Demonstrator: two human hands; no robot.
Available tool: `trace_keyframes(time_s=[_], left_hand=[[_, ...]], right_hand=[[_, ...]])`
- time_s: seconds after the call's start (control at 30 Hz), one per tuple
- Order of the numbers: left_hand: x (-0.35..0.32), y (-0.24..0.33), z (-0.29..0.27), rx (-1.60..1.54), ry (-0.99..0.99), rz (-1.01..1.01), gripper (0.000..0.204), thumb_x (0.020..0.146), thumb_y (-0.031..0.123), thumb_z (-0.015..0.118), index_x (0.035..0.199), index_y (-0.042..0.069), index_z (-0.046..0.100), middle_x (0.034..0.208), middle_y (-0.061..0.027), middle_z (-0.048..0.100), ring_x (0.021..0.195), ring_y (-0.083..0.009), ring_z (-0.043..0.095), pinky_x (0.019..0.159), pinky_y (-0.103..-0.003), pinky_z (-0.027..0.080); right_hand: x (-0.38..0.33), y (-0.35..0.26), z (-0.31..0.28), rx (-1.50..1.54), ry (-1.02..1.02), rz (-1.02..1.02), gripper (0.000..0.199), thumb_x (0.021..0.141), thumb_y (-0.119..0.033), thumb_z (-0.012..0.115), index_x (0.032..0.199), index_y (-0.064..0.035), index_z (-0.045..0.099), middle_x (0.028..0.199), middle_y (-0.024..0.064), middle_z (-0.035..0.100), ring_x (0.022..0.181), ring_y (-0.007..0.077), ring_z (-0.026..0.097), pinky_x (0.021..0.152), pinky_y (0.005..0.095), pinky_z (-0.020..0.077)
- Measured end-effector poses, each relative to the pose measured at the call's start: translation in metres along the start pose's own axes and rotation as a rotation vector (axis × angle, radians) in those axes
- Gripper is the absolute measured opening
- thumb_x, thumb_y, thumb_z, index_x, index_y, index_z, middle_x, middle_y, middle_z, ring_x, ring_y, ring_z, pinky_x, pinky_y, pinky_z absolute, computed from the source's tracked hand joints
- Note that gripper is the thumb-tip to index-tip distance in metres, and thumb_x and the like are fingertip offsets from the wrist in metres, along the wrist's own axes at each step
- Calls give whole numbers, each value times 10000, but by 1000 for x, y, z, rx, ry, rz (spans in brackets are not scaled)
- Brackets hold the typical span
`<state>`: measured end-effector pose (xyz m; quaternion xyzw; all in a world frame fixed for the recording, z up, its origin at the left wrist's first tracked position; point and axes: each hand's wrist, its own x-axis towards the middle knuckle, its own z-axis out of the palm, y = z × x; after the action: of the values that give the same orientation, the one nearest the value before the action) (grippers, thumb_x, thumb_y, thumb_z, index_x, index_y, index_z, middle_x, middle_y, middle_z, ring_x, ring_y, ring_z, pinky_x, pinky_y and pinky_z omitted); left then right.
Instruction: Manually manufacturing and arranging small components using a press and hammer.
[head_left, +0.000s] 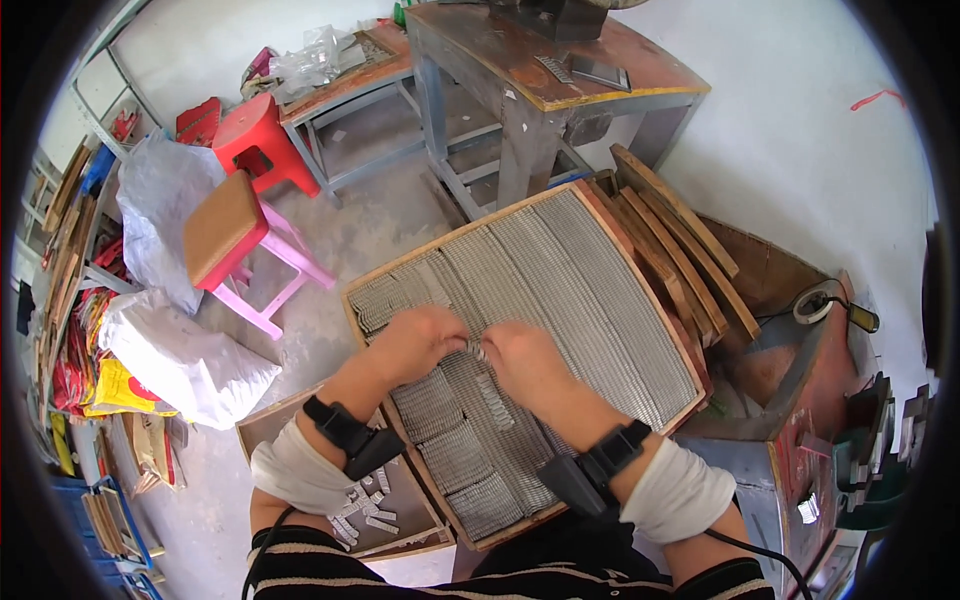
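Both hands are brought together over a wooden-edged tray [400, 264], in which small grey metal pieces [560, 255] are packed in close rows. A short metal strip [477, 351] is pinched between the hands, above the left-centre part of the tray; the fingers of the left hand [428, 332] are drawn together on its one end, and those of the right hand [515, 358] on the other, the exact contact being partly hidden. Nearly the whole visible surface of the tray is covered: long bands are laid at the right, shorter blocks at the left, and this portion may be judged largely done. Still unplaced are the held strip, a loose strip [494, 402] resting on top of the rows, and scattered pieces [372, 508] in a shallow box [415, 510] below; whether gaps remain beneath the hands cannot be told
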<state>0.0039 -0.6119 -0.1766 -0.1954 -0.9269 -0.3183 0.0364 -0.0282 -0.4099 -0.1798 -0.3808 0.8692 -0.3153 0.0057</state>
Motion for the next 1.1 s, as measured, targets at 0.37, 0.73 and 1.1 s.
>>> trace_keyframes(time_s=[0.37,0.73,1.1], left_hand=[[-21,37,23,-52,-139,95,282,720,95,728,990,58,656,942,-101,607,920,-311,592,780,-405,499],[17,-48,-25,154,33,-92,335,662,48,783,970,91,659,1086,-81,590,1060,-316,521,923,-402,449],[51,-60,-34,240,-227,-20,354,578,115,843,865,71,640,954,-77,586,1003,-315,525,863,-395,448]], right_hand=[[-79,-36,-2,43,-111,210,315,822,-193,691,1013,9,543,924,200,593,745,384,639,650,442,537],[-75,-39,3,26,-142,286,380,813,-238,711,1019,19,522,988,212,557,786,392,637,666,438,546],[-90,-19,0,251,-29,202,313,794,-141,730,1060,-45,595,967,176,601,807,369,623,716,415,526]])
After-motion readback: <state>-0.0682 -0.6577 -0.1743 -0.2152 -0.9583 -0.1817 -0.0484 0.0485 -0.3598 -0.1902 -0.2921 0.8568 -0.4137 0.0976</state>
